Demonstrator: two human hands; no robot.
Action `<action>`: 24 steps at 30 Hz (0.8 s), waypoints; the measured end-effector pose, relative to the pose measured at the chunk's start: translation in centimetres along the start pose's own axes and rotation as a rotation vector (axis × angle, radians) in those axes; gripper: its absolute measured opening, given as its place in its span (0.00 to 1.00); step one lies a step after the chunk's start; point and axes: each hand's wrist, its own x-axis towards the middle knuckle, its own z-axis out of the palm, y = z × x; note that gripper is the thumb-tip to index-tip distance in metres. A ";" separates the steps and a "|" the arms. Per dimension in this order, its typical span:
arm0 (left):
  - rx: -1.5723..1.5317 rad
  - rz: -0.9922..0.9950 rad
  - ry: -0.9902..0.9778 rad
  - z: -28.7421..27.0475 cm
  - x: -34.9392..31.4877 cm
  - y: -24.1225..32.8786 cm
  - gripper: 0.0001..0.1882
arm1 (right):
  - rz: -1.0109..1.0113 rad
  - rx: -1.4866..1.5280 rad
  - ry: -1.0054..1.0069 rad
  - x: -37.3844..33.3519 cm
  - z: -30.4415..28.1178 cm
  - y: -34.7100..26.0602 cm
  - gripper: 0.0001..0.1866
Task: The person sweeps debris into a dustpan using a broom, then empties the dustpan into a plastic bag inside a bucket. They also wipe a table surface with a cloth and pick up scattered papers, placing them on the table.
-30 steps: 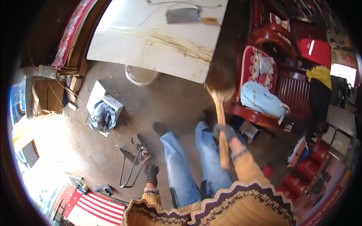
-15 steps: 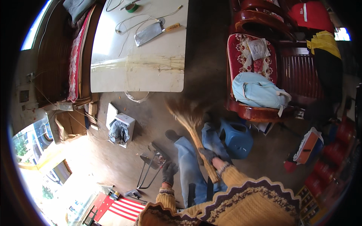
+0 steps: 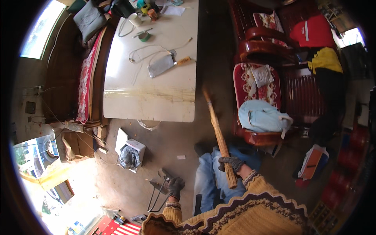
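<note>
My right hand [image 3: 232, 163], in a dark grey glove, is closed round the lower handle of a straw-coloured broom [image 3: 219, 135]. The broom slants up and forward between the table and the wooden chair, and its far end fades into the dark floor. My left hand [image 3: 176, 188], gloved too, hangs by a dark pan-like object [image 3: 159, 182] with a thin U-shaped metal frame. The hand overlaps its edge; whether it touches is unclear, and the fingertips are hidden. My jeans-clad legs [image 3: 207, 176] lie between the hands.
A pale table [image 3: 156, 102] ahead bears a cleaver [image 3: 161, 65], cables and green tape [image 3: 144, 37]. Below its near edge stands a white bin [image 3: 137, 147] lined with a dark bag. At right, a red-brown wooden chair [image 3: 258, 137] holds a light blue bag [image 3: 260, 116]. A pale scrap [image 3: 181, 157] lies on the floor.
The broom has swung forward and to the right, now standing steeper in view, with my right hand still round it. The view has tilted up, showing more of the table. My left hand stays beside the pan-like object.
</note>
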 end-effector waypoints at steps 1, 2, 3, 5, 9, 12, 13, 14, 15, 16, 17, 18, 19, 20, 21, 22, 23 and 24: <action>0.012 0.011 0.014 0.3 -0.2 1.0 0.13 | -0.011 -0.032 0.022 -0.4 1.5 -1.7 0.16; 0.028 0.020 0.030 0.7 -0.5 2.0 0.13 | -0.019 -0.058 0.043 -0.3 2.9 -3.5 0.17; 0.055 0.046 0.038 1.1 -0.7 3.0 0.13 | -0.037 -0.107 0.063 -0.2 4.1 -5.2 0.18; 0.057 0.012 0.074 2.3 -0.7 4.9 0.13 | -0.157 -0.071 0.074 0.7 5.5 -8.6 0.16; -0.009 -0.021 0.118 5.8 0.8 8.1 0.13 | -0.226 -0.196 0.117 6.1 5.8 -18.8 0.11; -0.053 -0.056 0.095 10.1 3.2 10.9 0.13 | -0.443 -0.178 -0.083 13.1 7.6 -30.3 0.10; -0.048 -0.063 0.108 11.7 3.7 11.9 0.13 | -0.519 -0.218 -0.138 15.6 8.5 -34.8 0.10; -0.049 -0.067 0.121 13.7 4.5 13.0 0.13 | -0.541 -0.243 -0.107 18.8 10.2 -40.0 0.10; -0.053 -0.066 0.128 16.4 5.5 14.0 0.13 | -0.562 -0.268 -0.075 21.9 12.0 -45.2 0.09; -0.080 -0.071 0.144 18.8 5.9 14.8 0.13 | -0.619 -0.277 -0.023 24.7 13.6 -49.8 0.09; -0.096 -0.089 0.127 21.1 6.1 15.8 0.13 | -0.517 -0.269 -0.004 27.5 15.4 -55.0 0.10; -0.109 -0.104 0.104 23.4 6.0 16.6 0.13 | -0.448 -0.306 0.044 30.0 17.2 -60.1 0.11; -0.128 -0.111 0.071 25.8 6.1 17.5 0.14 | -0.484 -0.273 0.072 32.2 18.9 -64.4 0.12; -0.078 -0.138 0.051 27.9 6.3 18.3 0.14 | -0.503 -0.295 0.014 33.9 20.2 -68.5 0.14; -0.040 -0.177 0.035 29.9 6.3 19.0 0.15 | -0.437 -0.312 0.115 35.8 22.0 -72.4 0.20; -0.006 -0.160 -0.006 31.6 6.3 19.8 0.15 | -0.509 -0.344 0.169 37.3 22.7 -75.2 0.22; 0.027 -0.145 -0.045 33.0 6.2 20.4 0.15 | -0.574 -0.373 0.243 38.8 23.2 -77.7 0.24; -0.007 -0.185 -0.020 34.1 6.3 20.9 0.15 | -0.523 -0.453 0.323 40.5 23.4 -79.9 0.25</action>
